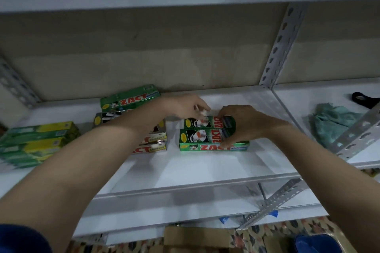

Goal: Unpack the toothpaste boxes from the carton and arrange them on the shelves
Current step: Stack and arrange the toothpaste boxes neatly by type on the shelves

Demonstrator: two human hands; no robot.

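Note:
Two green ZACT toothpaste boxes (202, 138) lie side by side on the white shelf (195, 168), near its middle. My right hand (244, 124) grips their right ends, fingers wrapped over the tops. My left hand (186, 107) hovers at the far left end of the rear box, fingers loosely apart, touching or nearly touching it. Behind my left forearm lie more ZACT boxes: a green one (131, 98) at the back and red-and-gold ones (153, 146) partly hidden. A stack of green-and-yellow boxes (37, 141) sits at the shelf's left.
A slotted metal upright (281, 47) divides this bay from the right one, where a teal cloth (333, 123) and a black object (364, 98) lie. The shelf above overhangs. Brown cardboard (193, 238) shows at floor level below a lower shelf.

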